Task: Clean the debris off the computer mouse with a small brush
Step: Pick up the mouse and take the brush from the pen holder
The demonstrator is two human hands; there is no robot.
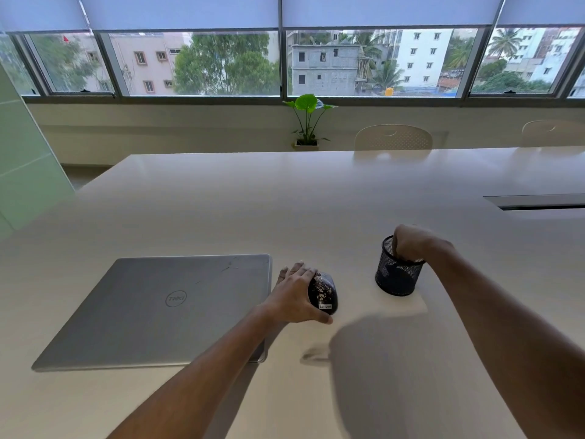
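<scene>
A black computer mouse (323, 293) speckled with pale debris lies on the white table (285, 201), just right of the laptop. My left hand (294, 293) grips it from its left side, thumb under the near end. My right hand (411, 242) reaches down into a black mesh pen cup (395, 277) standing to the right of the mouse; its fingers are inside the cup and hidden. No brush is visible; the cup's contents cannot be made out.
A shut silver laptop (164, 308) lies at the left. A cable slot (538, 202) is set in the table at far right. A potted plant (308, 122) and two chairs (392, 137) stand beyond the far edge.
</scene>
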